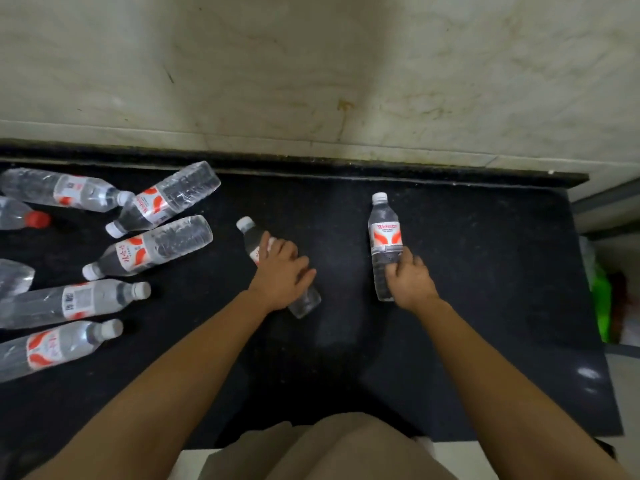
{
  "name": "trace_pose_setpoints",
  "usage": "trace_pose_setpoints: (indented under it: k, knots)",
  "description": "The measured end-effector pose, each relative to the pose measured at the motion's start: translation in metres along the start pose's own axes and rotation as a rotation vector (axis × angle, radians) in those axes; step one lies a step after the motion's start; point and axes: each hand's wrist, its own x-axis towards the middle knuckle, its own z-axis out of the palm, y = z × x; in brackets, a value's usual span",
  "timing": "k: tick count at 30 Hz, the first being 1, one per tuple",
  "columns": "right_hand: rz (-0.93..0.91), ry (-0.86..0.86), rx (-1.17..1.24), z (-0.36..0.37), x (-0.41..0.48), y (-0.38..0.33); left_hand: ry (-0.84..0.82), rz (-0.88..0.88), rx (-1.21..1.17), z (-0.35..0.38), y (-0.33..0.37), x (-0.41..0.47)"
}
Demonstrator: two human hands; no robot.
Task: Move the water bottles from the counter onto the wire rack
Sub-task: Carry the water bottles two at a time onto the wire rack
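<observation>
Left-edge bottles (14,213) cropped, green item (601,299) blurred

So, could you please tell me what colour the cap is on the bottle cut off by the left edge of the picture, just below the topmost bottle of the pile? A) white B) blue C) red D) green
C: the cap of that cut-off bottle is red, while the other caps that show in the pile, like that of the topmost bottle, are white.
</observation>
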Motion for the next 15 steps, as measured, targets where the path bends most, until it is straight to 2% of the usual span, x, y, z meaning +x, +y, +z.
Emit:
trace_pose_setpoints:
  k: [4, 6, 8, 10, 12, 13, 15]
  knots:
    - [0.114, 0.035, 0.115, 0.008, 0.005, -0.011, -0.011, 0.179, 0.1, 0.015, 0.015, -0.024]
    - [0.099, 0.105, 0.127, 0.01, 0.009, -0.011, 0.073, 0.167, 0.076, 0.017, 0.017, -0.032]
    - [0.054, 0.142, 0.164, 0.012, 0.01, -0.006, 0.127, -0.055, 0.049, 0.016, 0.026, -0.037]
    - [0.028, 0.111, 0.187, 0.01, 0.007, 0.0, 0.165, -0.477, -0.114, 0.016, 0.044, -0.044]
    - [0.027, 0.045, 0.196, 0.004, 0.001, 0.007, 0.212, -0.939, -0.424, 0.014, 0.064, -0.045]
    - [0.027, 0.016, 0.185, 0.003, -0.004, 0.011, 0.204, -1.105, -0.56, 0.014, 0.069, -0.044]
    - [0.024, -0.015, 0.118, 0.004, -0.014, 0.019, 0.178, -1.201, -0.639, 0.017, 0.071, -0.04]
